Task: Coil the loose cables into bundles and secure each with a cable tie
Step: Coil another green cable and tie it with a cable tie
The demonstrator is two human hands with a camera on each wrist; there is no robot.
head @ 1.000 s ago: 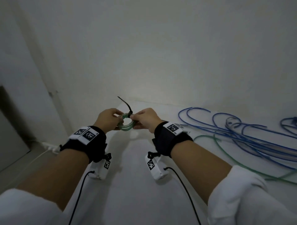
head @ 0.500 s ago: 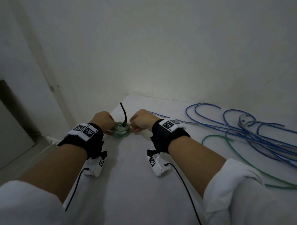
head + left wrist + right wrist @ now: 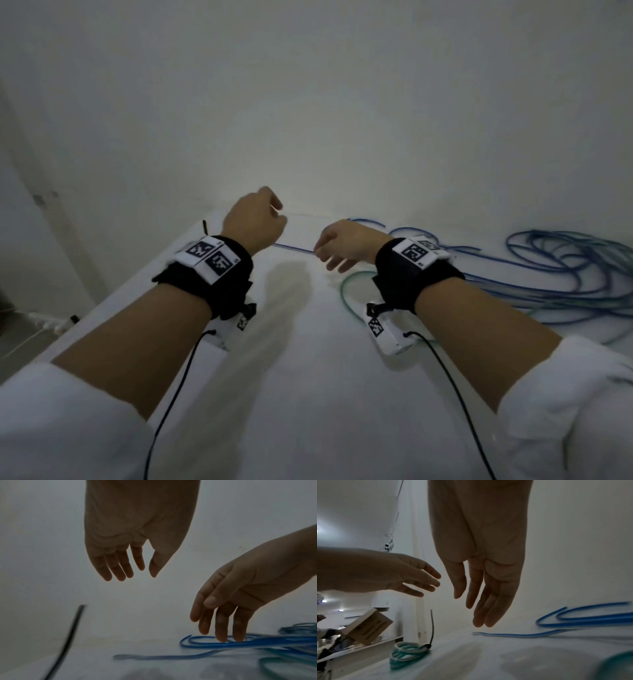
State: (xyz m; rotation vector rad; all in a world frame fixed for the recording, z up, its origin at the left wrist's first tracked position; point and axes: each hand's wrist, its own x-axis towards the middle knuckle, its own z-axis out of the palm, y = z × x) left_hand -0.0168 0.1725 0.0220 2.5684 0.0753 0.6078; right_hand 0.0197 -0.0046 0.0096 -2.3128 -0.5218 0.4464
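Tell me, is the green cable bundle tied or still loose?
Tied. In the right wrist view the green cable bundle lies coiled on the table, with a black cable tie cinched around it.

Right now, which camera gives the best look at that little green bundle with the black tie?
The right wrist view: the tied green bundle lies on the table's edge, tie tail upright. The left wrist view catches only a blurred black tail; the head view shows just its tip behind the left wrist.
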